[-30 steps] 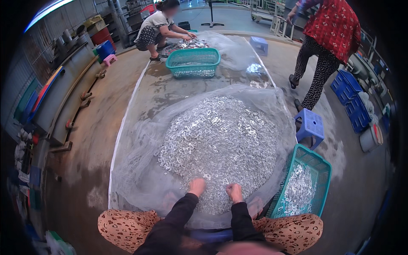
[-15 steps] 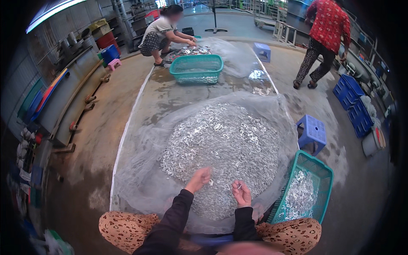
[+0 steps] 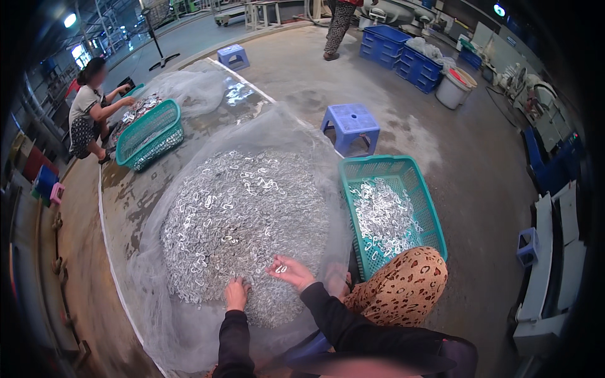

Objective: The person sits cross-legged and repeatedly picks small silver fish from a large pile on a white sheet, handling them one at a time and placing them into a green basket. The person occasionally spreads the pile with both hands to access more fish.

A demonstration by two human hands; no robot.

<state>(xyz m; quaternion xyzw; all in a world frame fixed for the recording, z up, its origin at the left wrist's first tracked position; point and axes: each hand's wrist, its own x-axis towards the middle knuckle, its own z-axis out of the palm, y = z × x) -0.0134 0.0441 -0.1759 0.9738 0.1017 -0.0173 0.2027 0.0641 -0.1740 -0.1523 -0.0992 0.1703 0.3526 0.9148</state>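
Left hand [image 3: 237, 294]: on the silver pile [image 3: 252, 208], fingers bent; cannot tell if gripping.
Right hand [image 3: 293, 273]: pinching small hooks [image 3: 281, 269], over the pile.
Silver pile: under and ahead of both hands.
Green basket [image 3: 423, 200]: to the right, more hooks inside.

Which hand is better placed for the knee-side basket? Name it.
Right hand, likely: it holds pale pieces and is nearer the green basket; the left hand is at the pile, farther off.

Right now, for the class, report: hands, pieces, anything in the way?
Left hand at heap. Right hand holds pieces. Nothing seen between hands and heap.
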